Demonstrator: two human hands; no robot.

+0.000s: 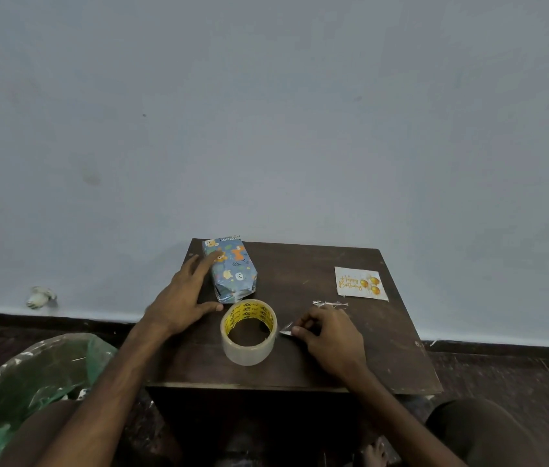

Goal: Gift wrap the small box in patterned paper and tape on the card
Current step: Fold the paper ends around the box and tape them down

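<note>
The small box point(233, 269), wrapped in blue paper with cartoon animals, lies at the back left of the dark wooden table point(384, 358). My left hand point(183, 296) rests open beside it, fingertips touching its left side. A roll of clear tape point(249, 332) with a yellow core stands in the middle. My right hand point(328, 335) pinches a small shiny scrap of paper point(285, 330) just right of the roll. The white "Happy Birthday" card point(360, 283) lies flat at the back right.
Another crumpled silvery scrap point(328, 304) lies just behind my right hand. A bin lined with a green plastic bag point(30, 382) stands on the floor at the left. A blue wall rises right behind the table. My knees sit below the table's front edge.
</note>
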